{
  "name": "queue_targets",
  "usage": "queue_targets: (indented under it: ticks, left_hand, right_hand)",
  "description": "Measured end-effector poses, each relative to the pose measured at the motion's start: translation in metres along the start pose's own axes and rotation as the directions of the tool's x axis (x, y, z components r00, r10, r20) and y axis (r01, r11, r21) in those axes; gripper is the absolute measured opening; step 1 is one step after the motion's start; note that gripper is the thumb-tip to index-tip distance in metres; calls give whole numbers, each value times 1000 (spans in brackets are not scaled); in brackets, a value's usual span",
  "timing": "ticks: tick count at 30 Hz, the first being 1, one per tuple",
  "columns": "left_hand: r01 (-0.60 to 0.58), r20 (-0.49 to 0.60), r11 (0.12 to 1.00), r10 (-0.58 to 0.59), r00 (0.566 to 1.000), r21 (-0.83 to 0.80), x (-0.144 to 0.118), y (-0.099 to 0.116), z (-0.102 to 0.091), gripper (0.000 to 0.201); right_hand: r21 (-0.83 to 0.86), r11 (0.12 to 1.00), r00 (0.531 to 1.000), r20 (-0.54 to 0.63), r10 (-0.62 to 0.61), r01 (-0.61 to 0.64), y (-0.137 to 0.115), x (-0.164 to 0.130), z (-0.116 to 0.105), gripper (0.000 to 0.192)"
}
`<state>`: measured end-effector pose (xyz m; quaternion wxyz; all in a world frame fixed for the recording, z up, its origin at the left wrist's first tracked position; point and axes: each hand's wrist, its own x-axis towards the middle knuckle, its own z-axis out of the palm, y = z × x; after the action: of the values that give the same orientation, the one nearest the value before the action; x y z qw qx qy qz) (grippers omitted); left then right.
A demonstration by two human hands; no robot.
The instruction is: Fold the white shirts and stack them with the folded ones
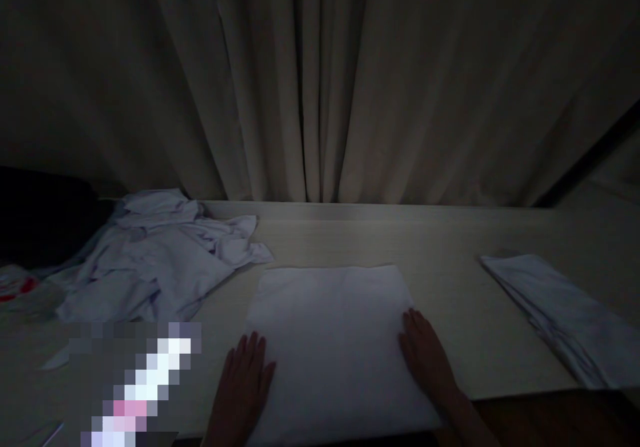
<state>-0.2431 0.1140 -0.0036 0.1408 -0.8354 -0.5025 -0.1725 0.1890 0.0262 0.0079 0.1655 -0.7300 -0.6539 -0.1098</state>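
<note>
A folded white cloth (333, 340) is laid flat on the pale bench (450, 240), squarely in the near middle of it, its near edge reaching the bench's front edge; its surface is seen smooth and roughly rectangular. The left hand (243, 383) is pressed palm down at the cloth's near left edge, the fingers (250, 350) stretched out flat and slightly spread, partly on the cloth and partly on the bench beside it; nothing is gripped. The right hand (425, 353) is laid flat on the cloth's right edge, fingers extended and close together, pointing away from the person; nothing is clasped by it either, and the forearm is seen running off toward the lower right.

To the left, just beside the cloth's far left corner, a crumpled heap of pale garments (155, 260) is spread over the bench; a red and white item (17, 287) is glimpsed at the far left edge, too dim to be identified. Well apart to the right, a stack of folded pale cloths (560, 317) is set at an angle near the bench's right end. A pale pleated curtain (320, 80) is hung behind the bench, filling the upper part of the view; the scene is dimly lit.
</note>
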Motion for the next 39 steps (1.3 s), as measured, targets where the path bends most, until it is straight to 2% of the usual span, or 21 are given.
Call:
queue_targets:
  ticks: [2, 5, 9, 12, 15, 18, 22, 25, 30, 33, 39]
  left_hand:
    - [16, 0, 999, -16, 1000, 47, -3, 2, 8, 57]
    - [59, 28, 995, -61, 998, 78, -4, 0, 9, 61]
    - [68, 42, 993, -72, 997, 93, 2, 1, 2, 63]
    - [50, 22, 994, -53, 998, 97, 15, 8, -1, 64]
    - [-8, 8, 996, 7, 1000, 93, 29, 14, 4, 65]
    - [-4, 21, 995, 2, 1000, 96, 34, 13, 13, 66]
    - [17, 36, 995, -20, 999, 96, 30, 6, 17, 66]
    - [26, 37, 996, -29, 999, 86, 34, 5, 16, 67]
    - [29, 58, 999, -31, 998, 36, 67, 7, 19, 67]
    - [55, 89, 998, -56, 994, 14, 85, 4, 27, 69]
    - [109, 116, 994, -109, 987, 6, 91, -4, 30, 72]
  right_hand:
    - [-21, 1000, 998, 58, 2, 0, -1, 1, 14, 57]
    - [-48, 998, 993, 106, 46, -41, 3, -1, 26, 60]
    - [-72, 997, 992, 121, 44, -35, 5, 2, 21, 63]
    - [-69, 997, 994, 105, 34, -27, -6, 14, 13, 64]
    - [-35, 999, 989, 148, 2, 3, -18, 30, 14, 64]
    - [-11, 1000, 982, 190, 4, -1, -21, 41, 25, 65]
    - [-11, 1000, 981, 192, 12, -10, -15, 42, 37, 62]
    - [-14, 1000, 983, 182, 1, 1, -13, 42, 37, 62]
    - [10, 1000, 993, 118, -21, 20, -12, 62, 37, 62]
    - [12, 1000, 990, 142, -3, 1, -7, 74, 45, 65]
    - [29, 999, 989, 148, 9, -14, 2, 76, 52, 64]
